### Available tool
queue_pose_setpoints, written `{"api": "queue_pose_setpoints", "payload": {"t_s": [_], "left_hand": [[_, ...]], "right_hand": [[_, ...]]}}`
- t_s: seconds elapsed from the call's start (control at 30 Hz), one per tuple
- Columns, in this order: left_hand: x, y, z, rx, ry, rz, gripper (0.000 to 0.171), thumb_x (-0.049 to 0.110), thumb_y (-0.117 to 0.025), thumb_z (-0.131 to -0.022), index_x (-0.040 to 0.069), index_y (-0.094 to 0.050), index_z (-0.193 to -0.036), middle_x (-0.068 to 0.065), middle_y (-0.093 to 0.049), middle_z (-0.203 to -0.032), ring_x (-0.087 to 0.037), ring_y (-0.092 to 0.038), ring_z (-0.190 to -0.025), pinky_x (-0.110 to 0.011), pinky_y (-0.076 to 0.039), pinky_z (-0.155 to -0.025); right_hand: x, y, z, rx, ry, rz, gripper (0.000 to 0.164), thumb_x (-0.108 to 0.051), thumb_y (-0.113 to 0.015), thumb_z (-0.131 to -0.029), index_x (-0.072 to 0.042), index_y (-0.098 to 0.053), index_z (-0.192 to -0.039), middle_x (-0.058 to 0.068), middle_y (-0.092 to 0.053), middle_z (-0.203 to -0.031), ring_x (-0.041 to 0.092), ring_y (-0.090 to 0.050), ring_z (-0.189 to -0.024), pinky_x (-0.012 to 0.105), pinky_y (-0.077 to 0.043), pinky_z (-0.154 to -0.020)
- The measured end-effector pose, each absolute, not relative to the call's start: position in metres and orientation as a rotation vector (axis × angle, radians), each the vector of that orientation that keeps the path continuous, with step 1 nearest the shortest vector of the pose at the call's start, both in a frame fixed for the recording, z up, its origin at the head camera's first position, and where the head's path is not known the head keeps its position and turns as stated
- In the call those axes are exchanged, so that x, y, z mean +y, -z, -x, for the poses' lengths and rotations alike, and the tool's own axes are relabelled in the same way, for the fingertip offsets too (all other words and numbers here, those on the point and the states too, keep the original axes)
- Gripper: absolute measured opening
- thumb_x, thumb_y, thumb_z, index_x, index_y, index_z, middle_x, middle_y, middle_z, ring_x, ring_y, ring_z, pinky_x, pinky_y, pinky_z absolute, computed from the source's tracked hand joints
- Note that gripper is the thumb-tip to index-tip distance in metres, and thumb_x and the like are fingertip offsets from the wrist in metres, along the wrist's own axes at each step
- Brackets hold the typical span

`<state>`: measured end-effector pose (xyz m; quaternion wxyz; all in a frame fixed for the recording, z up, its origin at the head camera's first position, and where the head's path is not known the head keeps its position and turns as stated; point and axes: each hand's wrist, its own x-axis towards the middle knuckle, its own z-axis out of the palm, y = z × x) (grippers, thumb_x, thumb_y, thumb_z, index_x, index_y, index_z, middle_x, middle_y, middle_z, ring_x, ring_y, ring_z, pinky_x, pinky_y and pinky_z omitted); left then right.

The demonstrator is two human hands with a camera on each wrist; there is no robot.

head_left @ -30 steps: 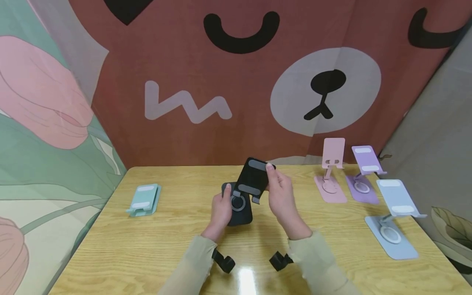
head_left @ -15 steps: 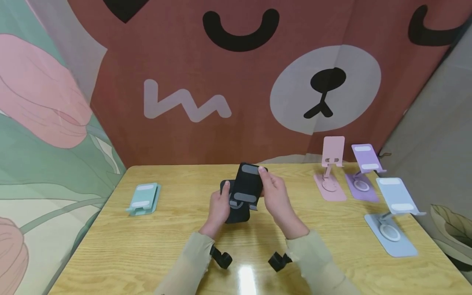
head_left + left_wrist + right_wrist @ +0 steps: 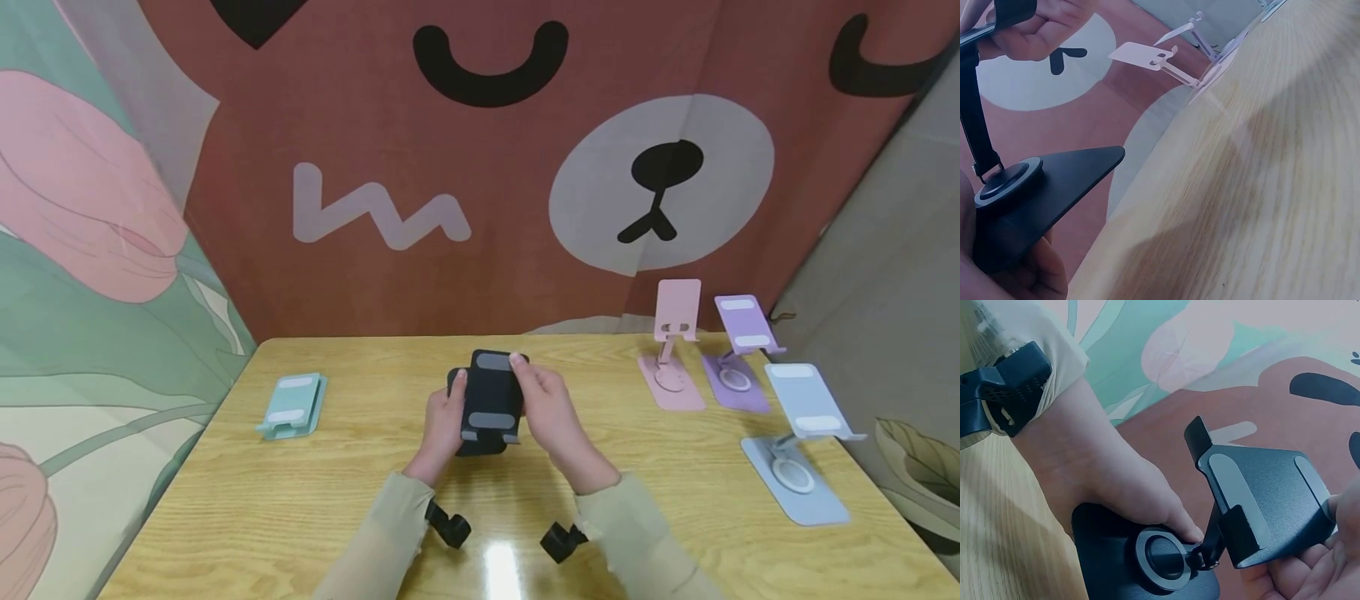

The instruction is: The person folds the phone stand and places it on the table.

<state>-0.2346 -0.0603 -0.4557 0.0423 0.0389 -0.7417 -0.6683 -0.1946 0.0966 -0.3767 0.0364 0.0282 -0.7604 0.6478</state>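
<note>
A black phone stand is held up over the middle of the table by both hands. My left hand grips its base from the left side, thumb on top near the round grey-ringed hinge, as the base shows in the right wrist view. My right hand pinches the upper right edge of the phone plate, which carries two grey pads and two lower hooks. A thin arm joins plate and base, standing raised in the left wrist view. From the head, the plate covers most of the base.
A folded teal phone stand lies on the wooden table at the left. Unfolded pink, purple and light blue stands are at the right. A printed curtain hangs behind the table.
The phone plate has turned from leaning rightward to nearly straight over the base, shifting left and down. My right hand has moved left with it; my left hand keeps its grip, barely shifting.
</note>
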Motion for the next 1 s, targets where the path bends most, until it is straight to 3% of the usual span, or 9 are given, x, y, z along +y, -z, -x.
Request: {"api": "queue_pose_setpoints", "payload": {"t_s": [0.33, 0.67, 1.0], "left_hand": [[-0.0633, 0.4537, 0.2324, -2.262, 2.090, -0.067, 0.055, 0.041, -0.041, -0.111, -0.003, -0.074, -0.104, -0.009, -0.072, -0.089, -0.015, -0.061, -0.075, -0.029, -0.050, -0.069], [-0.0638, 0.4519, 0.2337, -2.218, 2.097, -0.075, 0.056, 0.043, -0.044, -0.109, -0.003, -0.074, -0.095, -0.008, -0.071, -0.080, -0.014, -0.061, -0.070, -0.029, -0.050, -0.066], [-0.0646, 0.4505, 0.2334, -2.229, 2.114, -0.078, 0.057, 0.044, -0.043, -0.109, -0.003, -0.074, -0.099, -0.009, -0.072, -0.086, -0.013, -0.061, -0.074, -0.029, -0.050, -0.068]], "right_hand": [[0.0920, 0.3811, 0.1954, -2.411, -1.992, -0.064, 0.056, -0.048, -0.045, -0.108, -0.002, -0.070, -0.088, 0.008, -0.059, -0.082, 0.024, -0.052, -0.077, 0.038, -0.047, -0.071], [0.0892, 0.3795, 0.1950, -2.425, -2.006, -0.055, 0.057, -0.048, -0.043, -0.108, -0.001, -0.072, -0.095, 0.009, -0.062, -0.087, 0.023, -0.054, -0.080, 0.036, -0.048, -0.071], [0.0883, 0.3808, 0.1952, -2.419, -2.007, -0.024, 0.056, -0.048, -0.045, -0.108, -0.001, -0.073, -0.097, 0.010, -0.065, -0.090, 0.024, -0.057, -0.082, 0.035, -0.050, -0.072]]}}
